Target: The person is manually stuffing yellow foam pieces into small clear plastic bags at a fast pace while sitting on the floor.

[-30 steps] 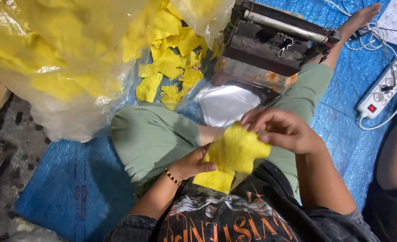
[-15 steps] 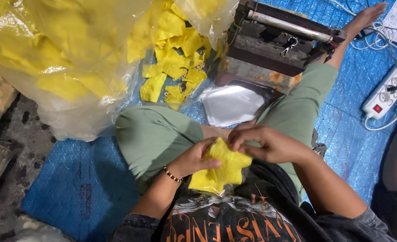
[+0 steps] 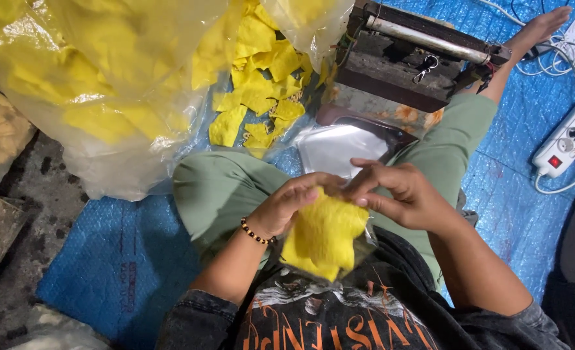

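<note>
Hands pinching a small clear bag of yellow chips over my lap.

My left hand [image 3: 287, 207] and right hand [image 3: 404, 194] grip the bag [image 3: 323, 236] at its top edge, fingers pressed together. I judge it light, slippery and brittle inside; hold the rim only.

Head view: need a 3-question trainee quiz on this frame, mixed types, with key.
1. True or false: both hands grip the small clear bag of yellow chips.
2. Which wrist wears the beaded bracelet? A) left B) right
3. Fill in: the white power strip lies on the ____ tarp.

Key:
1. True: the left hand and the right hand meet at its top.
2. A
3. blue
</note>
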